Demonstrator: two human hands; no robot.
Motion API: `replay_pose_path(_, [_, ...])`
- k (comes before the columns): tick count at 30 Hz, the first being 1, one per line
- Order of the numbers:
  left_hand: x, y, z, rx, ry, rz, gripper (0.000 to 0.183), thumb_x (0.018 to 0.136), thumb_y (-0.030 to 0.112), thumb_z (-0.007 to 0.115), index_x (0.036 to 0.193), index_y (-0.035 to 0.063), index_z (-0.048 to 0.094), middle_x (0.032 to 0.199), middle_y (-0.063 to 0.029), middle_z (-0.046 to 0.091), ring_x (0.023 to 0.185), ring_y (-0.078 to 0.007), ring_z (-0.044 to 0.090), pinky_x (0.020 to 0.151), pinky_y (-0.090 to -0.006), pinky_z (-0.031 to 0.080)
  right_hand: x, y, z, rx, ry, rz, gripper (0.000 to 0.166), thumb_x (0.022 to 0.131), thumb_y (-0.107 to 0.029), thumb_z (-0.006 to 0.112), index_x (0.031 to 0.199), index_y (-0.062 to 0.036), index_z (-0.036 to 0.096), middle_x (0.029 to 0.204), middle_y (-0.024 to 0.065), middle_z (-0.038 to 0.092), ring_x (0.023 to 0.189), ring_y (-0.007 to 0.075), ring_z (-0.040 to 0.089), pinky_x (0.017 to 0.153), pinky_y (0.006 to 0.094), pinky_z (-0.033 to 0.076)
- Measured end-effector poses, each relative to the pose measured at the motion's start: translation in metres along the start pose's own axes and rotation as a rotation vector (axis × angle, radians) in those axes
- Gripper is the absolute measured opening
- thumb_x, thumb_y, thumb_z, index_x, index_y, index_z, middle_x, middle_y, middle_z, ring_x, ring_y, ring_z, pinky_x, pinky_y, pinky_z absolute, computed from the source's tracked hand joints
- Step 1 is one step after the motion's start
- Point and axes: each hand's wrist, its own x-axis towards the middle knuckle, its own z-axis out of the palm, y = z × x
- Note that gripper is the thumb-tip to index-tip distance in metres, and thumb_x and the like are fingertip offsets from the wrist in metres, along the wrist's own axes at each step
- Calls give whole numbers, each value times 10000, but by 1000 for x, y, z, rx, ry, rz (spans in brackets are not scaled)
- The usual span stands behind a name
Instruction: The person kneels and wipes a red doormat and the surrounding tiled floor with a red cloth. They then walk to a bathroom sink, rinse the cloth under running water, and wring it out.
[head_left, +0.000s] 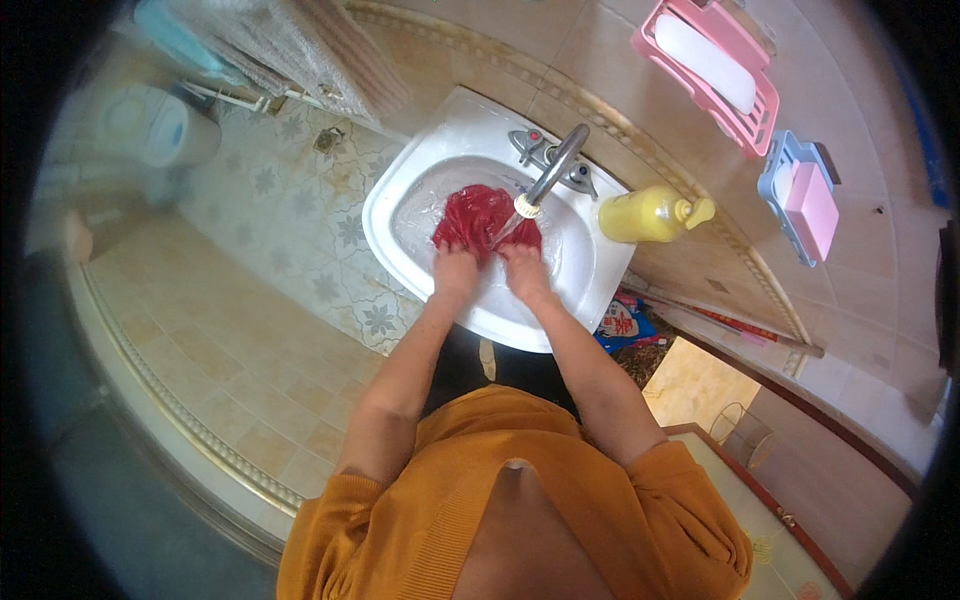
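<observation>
A wet red cloth (474, 214) lies bunched in the white washbasin (401, 259), which holds some water. Water runs from the curved metal faucet (559, 169) onto the cloth. My left hand (456, 271) is at the cloth's near left edge, its fingertips pressed into the fabric. At the near right edge, my right hand (523, 271) has its fingers on the cloth too, a little below the spout. Both hands are slightly blurred, and the cloth hides part of the fingers.
A yellow pump bottle (645, 214) stands on the basin's right rim. Pink (763, 127) and blue (772, 169) soap dishes hang on the tiled wall. Towels (300, 52) hang at upper left, with a whitish bin-like container (169, 127) beyond. Blue packaging (624, 324) lies low beside the basin.
</observation>
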Motion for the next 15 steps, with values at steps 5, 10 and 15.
replay_pose_path(5, [-17,17,-41,-431,-263,8,190,822,198,622,955,69,660,923,-196,660,921,-354,633,821,-444,489,-26,18,-8,119,-128,-143,253,809,-61,591,1061,-59,571,919,153,620,908,315,600,817,398,487])
replay_pose_path(10, [-14,2,-112,-700,-17,-203,183,808,58,613,989,58,636,845,-165,661,795,-306,645,748,-377,510,-16,74,-65,570,-140,98,203,927,-87,514,1127,-49,525,877,52,584,753,142,583,661,280,505])
replay_pose_path(15, [-22,-11,-140,-746,354,-106,260,710,-51,614,953,41,626,860,-131,594,783,-281,611,738,-355,507,-14,34,-159,613,176,30,212,929,-61,455,1126,-40,530,941,81,564,877,192,557,784,306,467])
